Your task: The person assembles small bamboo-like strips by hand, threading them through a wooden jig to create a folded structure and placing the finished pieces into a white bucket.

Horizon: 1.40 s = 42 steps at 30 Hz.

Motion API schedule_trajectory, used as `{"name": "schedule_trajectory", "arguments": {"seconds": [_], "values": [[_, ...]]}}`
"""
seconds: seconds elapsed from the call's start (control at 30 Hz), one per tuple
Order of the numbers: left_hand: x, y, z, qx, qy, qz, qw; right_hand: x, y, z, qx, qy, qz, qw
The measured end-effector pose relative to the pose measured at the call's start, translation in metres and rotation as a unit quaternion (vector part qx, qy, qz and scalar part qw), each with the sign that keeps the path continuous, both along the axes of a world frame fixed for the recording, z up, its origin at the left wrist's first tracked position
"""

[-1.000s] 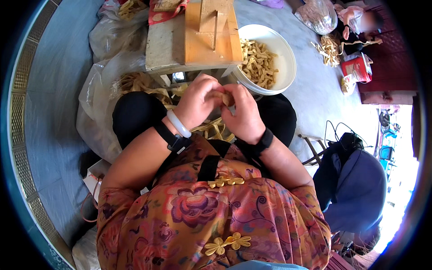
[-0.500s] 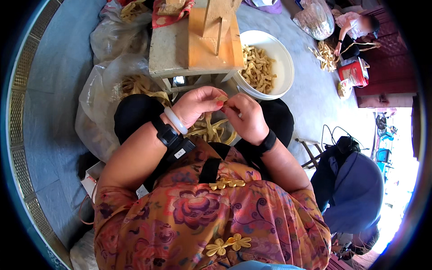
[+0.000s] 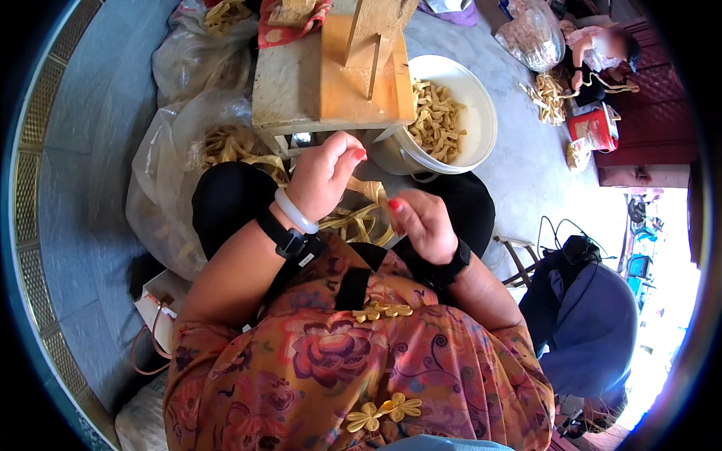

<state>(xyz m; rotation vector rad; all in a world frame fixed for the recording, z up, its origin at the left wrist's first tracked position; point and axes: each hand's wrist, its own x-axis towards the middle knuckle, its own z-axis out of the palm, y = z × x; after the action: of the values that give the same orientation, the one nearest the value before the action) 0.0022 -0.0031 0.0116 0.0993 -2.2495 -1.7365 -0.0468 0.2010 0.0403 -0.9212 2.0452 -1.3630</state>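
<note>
From here I have the right hand (image 3: 427, 225) pinching a tan strip (image 3: 370, 189) just off the near edge of the bench (image 3: 286, 86), the left hand (image 3: 320, 179) curled nearby, whether gripping anything I can't tell.

Single view: head-worn fisheye (left of a pair), facing down over the wearer's shirt (image 3: 331, 349), forearms (image 3: 226, 274) rising from either side. Close, near mid-frame: left hand (image 3: 320, 178) and right hand (image 3: 425, 227); bench (image 3: 286, 90) and bucket (image 3: 479, 124) just beyond, toward top edge. Wide field, bending trim (image 3: 31, 199) at left rim; co-worker (image 3: 600, 62) small, upper right
</note>
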Motion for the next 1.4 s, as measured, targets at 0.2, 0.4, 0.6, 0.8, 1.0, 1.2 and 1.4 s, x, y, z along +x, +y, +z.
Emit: {"name": "schedule_trajectory", "arguments": {"seconds": [0.2,0.4,0.6,0.8,1.0,1.2,1.4], "values": [[0.004,0.014,-0.003,-0.075,0.067,-0.053,0.994,-0.005,-0.026,0.009,-0.076,0.228,0.08,0.967],[-0.001,-0.016,-0.001,0.042,-0.018,-0.071,0.996,-0.02,-0.012,0.013,-0.051,0.254,0.037,0.965],[-0.014,-0.043,0.007,-0.094,-0.044,-0.126,0.987,-0.048,-0.024,0.007,-0.04,0.292,-0.012,0.956],[-0.061,-0.057,0.026,-0.128,-0.038,0.001,0.991,-0.1,-0.067,0.017,-0.035,0.355,-0.092,0.93],[-0.067,-0.056,0.017,-0.202,-0.099,0.068,0.972,-0.133,-0.064,-0.018,0.025,0.448,-0.104,0.888],[-0.033,-0.022,0.016,-0.1,-0.027,-0.049,0.993,-0.104,-0.017,0.008,0.007,0.466,-0.113,0.877],[-0.008,-0.003,0.0,0.181,-0.104,-0.315,0.926,-0.026,-0.014,0.02,-0.063,0.428,0.097,0.897]]}}
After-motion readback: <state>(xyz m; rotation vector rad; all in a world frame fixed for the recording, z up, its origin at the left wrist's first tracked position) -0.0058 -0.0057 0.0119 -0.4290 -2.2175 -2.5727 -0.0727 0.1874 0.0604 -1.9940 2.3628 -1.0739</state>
